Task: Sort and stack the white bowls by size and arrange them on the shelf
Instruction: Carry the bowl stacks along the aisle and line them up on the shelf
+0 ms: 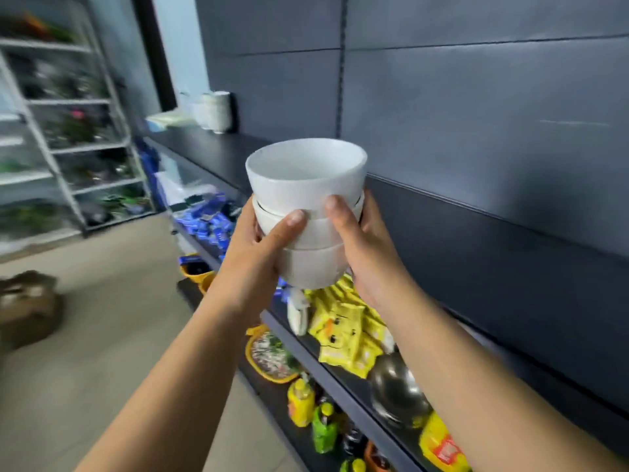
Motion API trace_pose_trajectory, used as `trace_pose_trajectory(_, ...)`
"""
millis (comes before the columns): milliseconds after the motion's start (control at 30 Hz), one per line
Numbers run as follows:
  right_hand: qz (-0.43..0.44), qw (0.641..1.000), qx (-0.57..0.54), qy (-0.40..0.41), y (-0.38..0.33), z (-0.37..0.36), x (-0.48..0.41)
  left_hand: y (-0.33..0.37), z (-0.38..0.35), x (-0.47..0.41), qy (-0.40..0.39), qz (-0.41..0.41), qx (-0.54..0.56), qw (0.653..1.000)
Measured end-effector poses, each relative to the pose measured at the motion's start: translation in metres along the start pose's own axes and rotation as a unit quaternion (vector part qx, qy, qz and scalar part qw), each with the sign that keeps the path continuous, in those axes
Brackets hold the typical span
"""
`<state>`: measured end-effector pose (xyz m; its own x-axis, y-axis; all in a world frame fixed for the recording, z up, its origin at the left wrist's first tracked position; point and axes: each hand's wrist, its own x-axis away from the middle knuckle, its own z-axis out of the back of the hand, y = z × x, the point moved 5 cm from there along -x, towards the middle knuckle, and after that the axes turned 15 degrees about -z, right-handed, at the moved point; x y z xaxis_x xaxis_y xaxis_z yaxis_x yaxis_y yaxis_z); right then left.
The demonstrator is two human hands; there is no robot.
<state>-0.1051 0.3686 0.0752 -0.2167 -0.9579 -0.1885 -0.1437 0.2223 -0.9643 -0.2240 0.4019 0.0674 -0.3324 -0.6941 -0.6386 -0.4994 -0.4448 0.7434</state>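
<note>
A stack of three nested white bowls sits at the centre of the frame, lifted clear of everything and held between both hands. The left hand wraps the stack from the left of the picture, thumb across the middle bowl. The right hand wraps it from the right, thumb up at the seam under the top bowl. Both hands are curled firmly on the stack.

The dark shelf runs from the upper left behind the bowls. At its far end, upper left of centre, stands another white stack, blurred, so its bowl size is unclear.

The step in hand looks like carrying the stack to its place on that top board. To do it well, keep the stack level so the top bowl does not slide. Bring the foot down flat on bare board, back from the front edge. Let go one hand at a time, once the weight rests. Yellow packets and a steel bowl lie on the shelf below, so a slip would land among them.
</note>
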Motion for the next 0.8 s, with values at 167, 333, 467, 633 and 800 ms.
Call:
trace_pose_trajectory(167,-0.013,0.996,-0.01,-0.082,0.039,-0.152,-0.03,0.054,0.142,0.021,0.061,-0.025,-0.063,0.996)
trace_pose_trajectory(333,-0.028,0.99,-0.012,-0.137,0.069,-0.272,-0.053,0.097,0.251,0.038,0.123,-0.033,-0.124,0.984)
trace_pose_trajectory(467,-0.049,0.983,-0.014,-0.178,0.084,-0.326,-0.075,0.109,0.306,0.038,0.152,-0.038,-0.141,0.977)
trace_pose_trajectory(633,-0.065,0.971,-0.021,-0.231,0.109,-0.377,-0.12,0.102,0.366,0.024,0.179,-0.043,-0.161,0.97)
trace_pose_trajectory(800,-0.068,0.97,-0.027,-0.231,0.136,-0.399,-0.192,0.067,0.423,-0.02,0.201,-0.013,-0.198,0.959)
